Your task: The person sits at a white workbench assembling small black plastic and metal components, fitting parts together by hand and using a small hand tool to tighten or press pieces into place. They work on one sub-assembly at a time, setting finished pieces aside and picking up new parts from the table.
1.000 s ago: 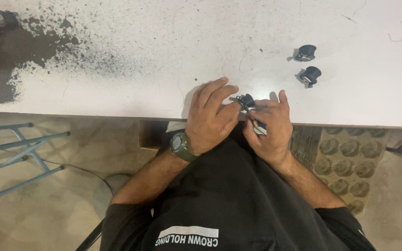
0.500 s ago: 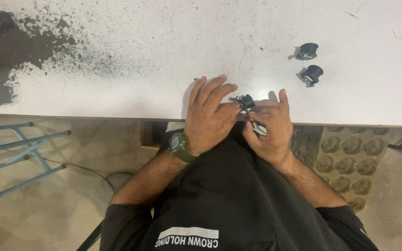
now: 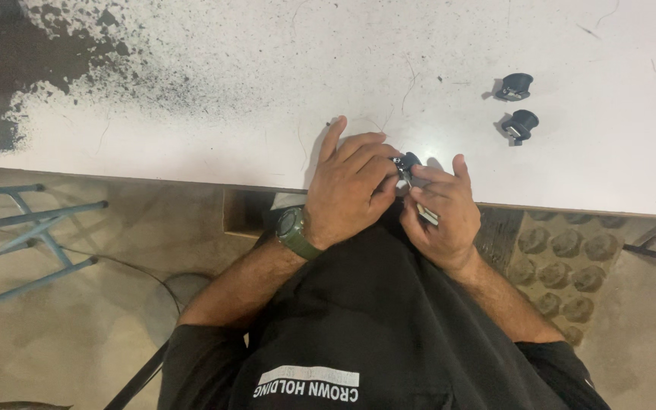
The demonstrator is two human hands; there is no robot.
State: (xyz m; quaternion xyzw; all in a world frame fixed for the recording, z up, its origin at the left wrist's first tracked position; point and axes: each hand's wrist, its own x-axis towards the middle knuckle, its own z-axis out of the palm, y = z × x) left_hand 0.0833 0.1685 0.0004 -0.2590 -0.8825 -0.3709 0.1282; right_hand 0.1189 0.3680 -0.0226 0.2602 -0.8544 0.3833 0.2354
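Note:
My left hand point(image 3: 351, 186), with a green watch on its wrist, and my right hand point(image 3: 442, 216) meet at the near edge of the white table point(image 3: 267, 99). Between their fingertips they pinch a small black part point(image 3: 406, 163) with a bit of metal on it. A small light-coloured piece point(image 3: 427, 214) also shows in the fingers of my right hand. Much of the held part is hidden by my fingers. My black shirt point(image 3: 373, 326) fills the bottom of the view.
Two small round black parts point(image 3: 514, 86) point(image 3: 521, 124) lie on the table to the far right of my hands. A dark worn patch point(image 3: 9, 68) covers the table's far left. A blue metal frame point(image 3: 24, 228) stands on the floor at left.
My left hand's fingers have shifted slightly over the part; both hands stay at the table edge.

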